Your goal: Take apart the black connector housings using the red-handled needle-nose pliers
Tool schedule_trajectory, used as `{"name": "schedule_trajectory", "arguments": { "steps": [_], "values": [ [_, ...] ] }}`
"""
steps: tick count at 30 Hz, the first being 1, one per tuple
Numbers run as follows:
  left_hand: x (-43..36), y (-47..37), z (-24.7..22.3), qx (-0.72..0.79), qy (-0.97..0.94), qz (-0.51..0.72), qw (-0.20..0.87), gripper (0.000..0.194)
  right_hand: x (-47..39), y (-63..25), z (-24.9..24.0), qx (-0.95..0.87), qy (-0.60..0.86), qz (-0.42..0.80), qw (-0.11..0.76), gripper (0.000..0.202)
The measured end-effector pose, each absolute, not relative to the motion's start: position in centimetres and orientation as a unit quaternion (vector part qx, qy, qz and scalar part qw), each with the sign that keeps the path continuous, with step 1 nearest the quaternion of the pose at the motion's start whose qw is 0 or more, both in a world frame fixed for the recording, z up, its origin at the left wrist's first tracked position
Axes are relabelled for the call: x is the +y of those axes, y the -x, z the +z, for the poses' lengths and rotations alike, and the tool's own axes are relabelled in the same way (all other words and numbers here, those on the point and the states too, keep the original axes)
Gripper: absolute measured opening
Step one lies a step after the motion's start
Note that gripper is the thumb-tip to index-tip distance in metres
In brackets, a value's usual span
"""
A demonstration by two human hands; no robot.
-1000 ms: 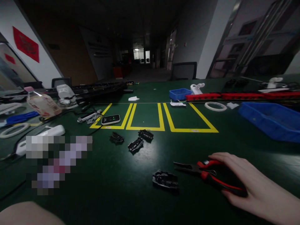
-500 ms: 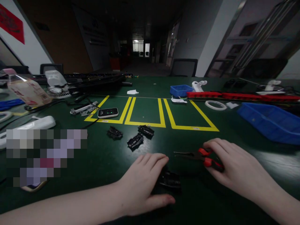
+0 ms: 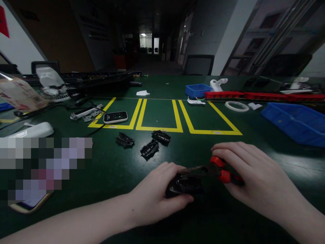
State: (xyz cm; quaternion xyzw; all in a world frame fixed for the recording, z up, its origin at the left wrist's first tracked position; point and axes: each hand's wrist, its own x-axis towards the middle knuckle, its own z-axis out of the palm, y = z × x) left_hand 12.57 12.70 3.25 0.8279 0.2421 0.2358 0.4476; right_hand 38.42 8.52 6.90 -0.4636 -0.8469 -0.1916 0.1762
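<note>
My left hand (image 3: 162,191) is closed around a glossy black plastic part (image 3: 185,185) low over the green table, its thumb along the near side. In my right hand (image 3: 247,169) are needle-nose pliers (image 3: 220,169) with red and black handles. Their dark jaws point left and lie across the top of the black part, close to my left fingertips. Whether the jaws grip the part, I cannot tell. Beyond my left hand lie three similar black parts: one on the left (image 3: 125,139), one in the middle (image 3: 149,149) and one farther back (image 3: 161,136).
Yellow tape (image 3: 159,128) marks bays on the green table. A small device (image 3: 115,117) lies in the left bay. Blue bins (image 3: 294,123) and a white ring (image 3: 237,106) are on the right. A phone (image 3: 30,205), partly pixelated, and a bottle (image 3: 21,95) are on the left.
The pliers have moved left, from apart to over the black part. My left hand has closed in on the part and raised it slightly. The view has shifted a little.
</note>
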Motion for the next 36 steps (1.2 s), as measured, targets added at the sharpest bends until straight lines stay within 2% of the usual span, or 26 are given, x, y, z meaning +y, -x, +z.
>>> {"name": "schedule_trajectory", "arguments": {
  "steps": [5,11,36],
  "values": [
    [12.5,-12.6,3.2,0.227,-0.816,0.273,0.456,0.034,7.2,-39.1,6.0,-0.853,0.467,-0.147,0.182,0.037],
    [12.6,-12.3,3.4,0.221,-0.817,0.237,0.477,0.036,6.9,-38.6,6.1,-0.862,0.457,-0.123,0.183,0.042],
    [12.8,-12.4,3.6,0.216,-0.834,0.224,0.457,0.039,7.0,-39.0,5.0,-0.865,0.46,-0.08,0.185,0.035]
  ]
}}
